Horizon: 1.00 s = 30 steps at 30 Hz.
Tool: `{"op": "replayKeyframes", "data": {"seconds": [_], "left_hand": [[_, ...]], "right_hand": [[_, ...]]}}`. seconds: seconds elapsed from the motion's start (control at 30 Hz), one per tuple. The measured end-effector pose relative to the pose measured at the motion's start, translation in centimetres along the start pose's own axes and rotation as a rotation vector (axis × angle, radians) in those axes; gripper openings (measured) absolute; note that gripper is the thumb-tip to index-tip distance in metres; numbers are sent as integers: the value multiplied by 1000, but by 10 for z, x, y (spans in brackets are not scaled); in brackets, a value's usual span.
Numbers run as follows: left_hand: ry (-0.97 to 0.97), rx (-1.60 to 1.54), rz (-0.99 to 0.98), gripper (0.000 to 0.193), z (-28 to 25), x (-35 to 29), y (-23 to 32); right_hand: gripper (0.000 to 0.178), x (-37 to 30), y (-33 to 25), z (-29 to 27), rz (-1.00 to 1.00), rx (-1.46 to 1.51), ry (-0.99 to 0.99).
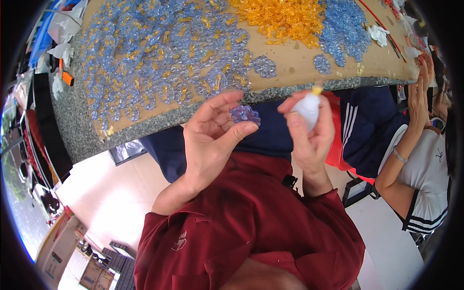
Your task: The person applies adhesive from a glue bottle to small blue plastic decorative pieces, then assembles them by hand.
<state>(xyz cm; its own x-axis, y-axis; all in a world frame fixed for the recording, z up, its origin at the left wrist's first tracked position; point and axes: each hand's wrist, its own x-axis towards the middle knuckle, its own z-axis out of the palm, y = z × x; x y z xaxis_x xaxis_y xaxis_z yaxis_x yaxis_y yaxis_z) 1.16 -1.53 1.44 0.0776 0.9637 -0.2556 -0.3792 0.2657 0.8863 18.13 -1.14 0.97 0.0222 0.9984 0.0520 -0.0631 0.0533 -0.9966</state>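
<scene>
Between the thumb and fingers of my left hand (209,140) is a small translucent purple-blue plastic piece (245,114) with a wavy outline. My right hand (311,145) is wrapped round a small white squeeze bottle (308,111), whose yellow tip points up and away from me. Both hands are raised just in front of the table's near edge, with a gap between the bottle and the piece. On the table beyond lie many clear blue pieces (159,53), a lot of them with small yellow-orange parts on them. A heap of loose orange parts (280,21) sits at the back.
A brown board covers the speckled stone table (145,121). More plain blue pieces (344,31) are heaped at the right, near a crumpled white tissue (378,35). An orange-handled tool (66,77) lies at the left. Another person's arm (411,111) rests by the right edge.
</scene>
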Motion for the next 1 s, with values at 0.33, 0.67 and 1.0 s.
{"op": "replayKeyframes", "data": {"seconds": [0.33,0.67,1.0], "left_hand": [[-57,-38,-36,21,2,-2,-5],[-308,39,-367,23,-6,10,3],[-68,-285,-302,23,0,8,-15]], "right_hand": [[32,-2,-1,8,54,-51,-25],[32,11,-13,-12,-34,-287,-192],[34,-1,-12,-23,-132,-312,-3]]}}
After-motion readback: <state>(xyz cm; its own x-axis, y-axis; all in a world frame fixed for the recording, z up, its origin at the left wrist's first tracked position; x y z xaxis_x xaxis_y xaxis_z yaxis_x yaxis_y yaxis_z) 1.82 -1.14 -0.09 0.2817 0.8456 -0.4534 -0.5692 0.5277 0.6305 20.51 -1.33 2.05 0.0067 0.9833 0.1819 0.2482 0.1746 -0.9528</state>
